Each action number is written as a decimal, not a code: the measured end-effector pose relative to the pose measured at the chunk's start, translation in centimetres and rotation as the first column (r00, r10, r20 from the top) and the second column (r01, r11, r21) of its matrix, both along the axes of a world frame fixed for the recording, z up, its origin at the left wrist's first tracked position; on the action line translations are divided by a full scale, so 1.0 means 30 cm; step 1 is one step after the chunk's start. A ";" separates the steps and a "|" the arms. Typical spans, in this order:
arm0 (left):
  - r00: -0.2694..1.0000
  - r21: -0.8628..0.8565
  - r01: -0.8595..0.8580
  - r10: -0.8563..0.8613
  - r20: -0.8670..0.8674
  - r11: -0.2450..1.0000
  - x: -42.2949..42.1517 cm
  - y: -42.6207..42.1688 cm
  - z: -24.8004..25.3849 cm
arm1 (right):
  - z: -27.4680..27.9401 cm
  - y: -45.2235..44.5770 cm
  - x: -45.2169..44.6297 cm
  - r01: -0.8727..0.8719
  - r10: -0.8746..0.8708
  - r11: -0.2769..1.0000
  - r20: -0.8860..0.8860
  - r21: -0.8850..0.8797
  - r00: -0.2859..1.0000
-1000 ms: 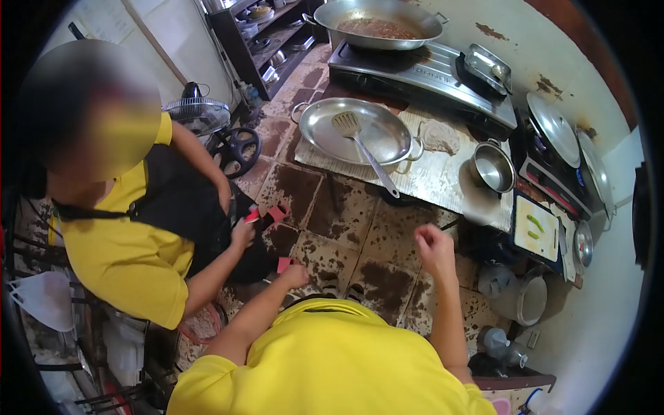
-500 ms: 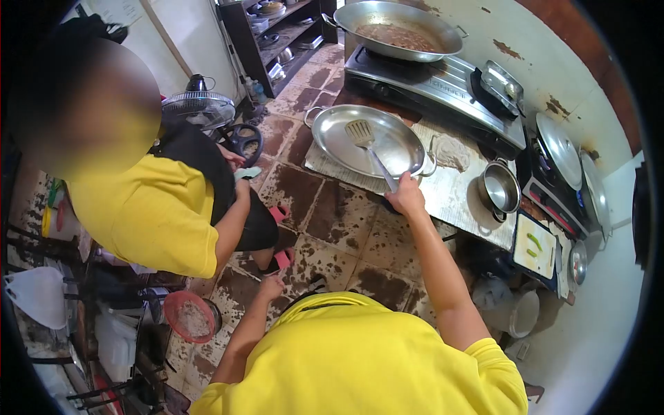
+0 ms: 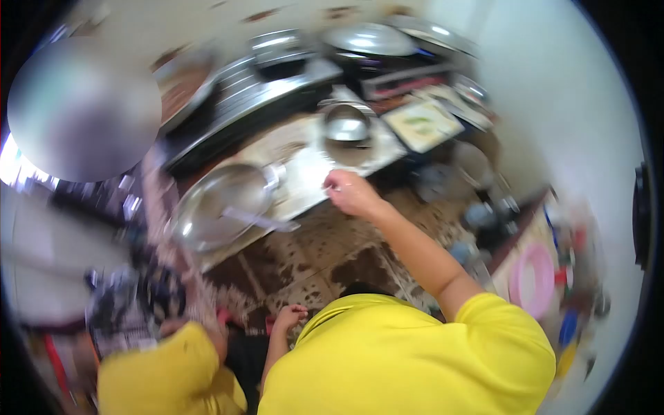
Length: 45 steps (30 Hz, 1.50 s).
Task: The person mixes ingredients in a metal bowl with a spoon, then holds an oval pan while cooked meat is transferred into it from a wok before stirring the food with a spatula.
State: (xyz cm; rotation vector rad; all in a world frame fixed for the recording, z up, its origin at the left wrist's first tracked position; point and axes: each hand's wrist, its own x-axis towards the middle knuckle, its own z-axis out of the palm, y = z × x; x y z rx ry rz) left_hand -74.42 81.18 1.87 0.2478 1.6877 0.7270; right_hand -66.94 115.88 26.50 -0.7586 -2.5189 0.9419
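Observation:
My right hand point(image 3: 351, 194) is held over the front edge of the pale table point(image 3: 304, 181), its fingers drawn together; whether anything small is between them is hidden by blur. The spatula point(image 3: 259, 220) lies with its head in the large oval pan point(image 3: 225, 204), its handle sticking out over the rim, apart from my hand. Just beyond my hand is a small steel pot point(image 3: 347, 126). Low in front of my body, my left hand point(image 3: 291, 316) has curled fingers, too blurred to read.
A long steel stove point(image 3: 242, 97) holds a wide wok point(image 3: 183, 86). Right of it are a lid point(image 3: 370, 39) and a cutting board point(image 3: 422, 126) with green peppers. Another person in a yellow shirt point(image 3: 159, 373) is at the lower left. A pink basin point(image 3: 532, 280) stands at the right.
The view has swung to the right and is blurred. My right hand was on the spatula handle and has come off it, now nearer the small pot. The other person appears lower in view.

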 end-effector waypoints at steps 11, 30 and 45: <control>0.823 0.025 0.510 -0.496 0.279 0.860 0.147 0.672 0.329 | 0.066 0.272 0.674 0.551 -0.587 0.806 -0.178 -0.216 0.790; 0.314 0.143 0.939 -0.949 0.002 0.311 0.478 1.445 0.352 | -0.134 0.230 1.219 0.836 -0.862 0.472 0.051 -0.280 0.504; -0.276 0.326 0.893 -0.950 -0.146 -0.309 1.168 1.935 0.351 | -0.134 0.169 1.397 0.963 -0.984 0.063 0.146 -0.263 0.104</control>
